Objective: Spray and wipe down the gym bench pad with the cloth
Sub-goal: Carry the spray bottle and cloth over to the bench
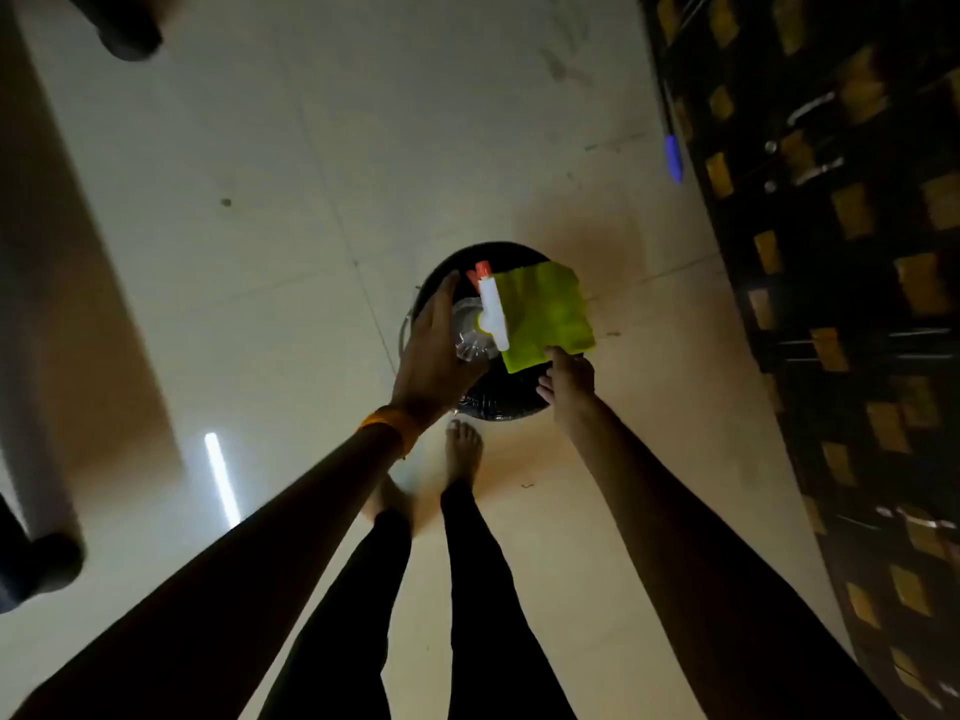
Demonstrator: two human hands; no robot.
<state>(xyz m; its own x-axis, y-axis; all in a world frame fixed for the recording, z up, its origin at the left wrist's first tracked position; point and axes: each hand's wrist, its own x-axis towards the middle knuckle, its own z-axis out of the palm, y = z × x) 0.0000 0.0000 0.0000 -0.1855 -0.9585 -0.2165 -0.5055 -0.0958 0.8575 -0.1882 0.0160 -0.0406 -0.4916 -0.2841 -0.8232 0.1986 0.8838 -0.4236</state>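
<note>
A clear spray bottle with a white head and red nozzle stands upright on a round black stool on the floor. My left hand curves around the bottle's left side, fingers along it and thumb near its base. A yellow-green cloth lies flat on the stool to the right of the bottle. My right hand pinches the cloth's near corner. No bench pad can be clearly made out.
My bare feet stand just in front of the stool on a pale tiled floor. A grey bar with black end caps runs along the left edge. A dark cabinet with yellow squares fills the right; a blue object lies beside it.
</note>
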